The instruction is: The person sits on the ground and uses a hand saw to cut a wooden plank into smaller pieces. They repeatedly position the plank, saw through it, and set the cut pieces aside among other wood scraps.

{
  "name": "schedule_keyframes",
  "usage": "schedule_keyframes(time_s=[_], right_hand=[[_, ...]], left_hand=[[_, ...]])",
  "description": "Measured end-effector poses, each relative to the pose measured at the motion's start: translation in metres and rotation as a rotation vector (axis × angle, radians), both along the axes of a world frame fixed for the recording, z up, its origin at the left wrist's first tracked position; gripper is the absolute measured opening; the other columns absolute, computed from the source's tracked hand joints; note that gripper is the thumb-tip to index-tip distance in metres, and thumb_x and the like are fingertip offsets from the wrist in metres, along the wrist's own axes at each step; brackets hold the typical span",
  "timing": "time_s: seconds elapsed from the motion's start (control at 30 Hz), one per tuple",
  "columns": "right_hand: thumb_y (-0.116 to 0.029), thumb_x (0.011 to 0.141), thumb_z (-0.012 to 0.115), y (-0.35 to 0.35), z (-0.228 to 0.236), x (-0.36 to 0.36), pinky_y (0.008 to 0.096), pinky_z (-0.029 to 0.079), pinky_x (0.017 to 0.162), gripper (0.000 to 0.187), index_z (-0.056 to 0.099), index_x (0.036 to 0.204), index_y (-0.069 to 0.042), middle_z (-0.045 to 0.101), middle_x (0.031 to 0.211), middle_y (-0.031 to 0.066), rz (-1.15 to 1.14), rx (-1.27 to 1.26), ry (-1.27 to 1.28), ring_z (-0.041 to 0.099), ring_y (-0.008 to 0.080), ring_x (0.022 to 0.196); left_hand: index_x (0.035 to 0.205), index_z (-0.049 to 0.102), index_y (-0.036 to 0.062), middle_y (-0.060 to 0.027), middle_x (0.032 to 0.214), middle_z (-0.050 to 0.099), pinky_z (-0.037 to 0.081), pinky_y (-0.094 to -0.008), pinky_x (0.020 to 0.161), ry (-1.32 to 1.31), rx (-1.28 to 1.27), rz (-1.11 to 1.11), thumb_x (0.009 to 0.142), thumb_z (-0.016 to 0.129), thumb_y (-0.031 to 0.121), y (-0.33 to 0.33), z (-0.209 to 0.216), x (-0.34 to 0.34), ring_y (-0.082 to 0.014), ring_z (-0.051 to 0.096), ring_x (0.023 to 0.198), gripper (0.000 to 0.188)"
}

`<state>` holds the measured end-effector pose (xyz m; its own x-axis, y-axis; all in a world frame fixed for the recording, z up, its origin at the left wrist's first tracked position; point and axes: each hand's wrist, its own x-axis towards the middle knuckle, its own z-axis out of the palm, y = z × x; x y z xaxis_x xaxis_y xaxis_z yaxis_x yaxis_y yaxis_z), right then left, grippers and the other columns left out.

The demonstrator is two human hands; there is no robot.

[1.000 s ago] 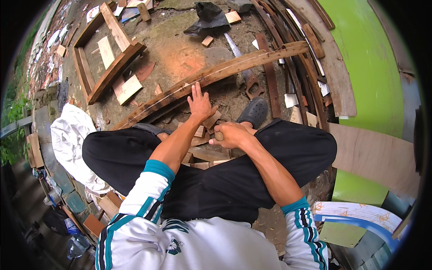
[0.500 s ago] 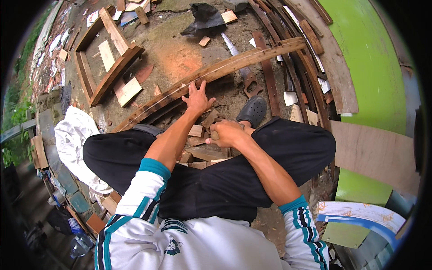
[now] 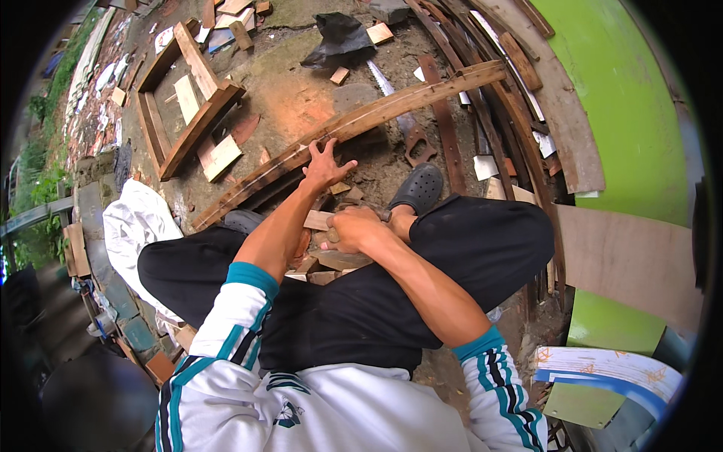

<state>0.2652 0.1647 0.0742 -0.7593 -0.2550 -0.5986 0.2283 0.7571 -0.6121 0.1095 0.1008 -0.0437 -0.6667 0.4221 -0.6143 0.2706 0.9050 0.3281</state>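
A long wooden beam (image 3: 407, 100) lies slantwise across the ground before me, from the lower left up to the far right. My left hand (image 3: 324, 167) rests its fingertips on the near edge of this beam, fingers spread and gripping nothing. Closed in a fist, my right hand (image 3: 358, 228) holds what looks like a hammer (image 3: 333, 235). The round butt of its wooden handle shows by the thumb; a dark part juts out past the knuckles, and the rest is hidden. Wood offcuts (image 3: 339, 260) lie beneath this hand, between my legs.
A handsaw (image 3: 413, 135) lies beyond the beam, its blade passing under it. At the far left stands a wooden frame (image 3: 202, 124). Long dark planks (image 3: 520, 128) are stacked on the right, beside a green panel (image 3: 625, 113). White cloth (image 3: 139, 230) lies by my left knee.
My right hand has come slightly left and nearer to me, and the dark part past its knuckles now shows. The left hand has shifted slightly, still touching the beam.
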Motion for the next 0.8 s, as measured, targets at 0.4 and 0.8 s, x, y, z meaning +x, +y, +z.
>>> schedule_keyframes(time_s=[0.4,0.8], right_hand=[[-0.063,0.086,0.067,0.007,-0.053,-0.009,0.0507,0.051,0.097,0.061,0.068,0.122,-0.014,0.069,0.123,0.0167,-0.302,-0.038,-0.019,0.063,0.0371,0.117],[-0.066,0.087,0.063,0.028,-0.087,0.046,0.0509,0.052,0.095,0.065,0.07,0.12,-0.01,0.069,0.115,0.0265,-0.995,0.043,0.066,0.066,0.0432,0.11]], left_hand=[[0.16,0.025,0.0276,-0.0272,0.163,0.007,0.033,-0.059,0.115,-0.028,-0.079,-0.257,0.08,0.069,0.07,-0.017,-0.011,-0.036,-0.0511,0.041,0.139,0.101],[0.158,0.024,0.0132,-0.0305,0.16,0.01,0.029,-0.0613,0.115,0.047,-0.008,-0.13,0.081,0.076,0.06,0.007,-0.007,-0.005,-0.0505,0.026,0.146,0.104]])
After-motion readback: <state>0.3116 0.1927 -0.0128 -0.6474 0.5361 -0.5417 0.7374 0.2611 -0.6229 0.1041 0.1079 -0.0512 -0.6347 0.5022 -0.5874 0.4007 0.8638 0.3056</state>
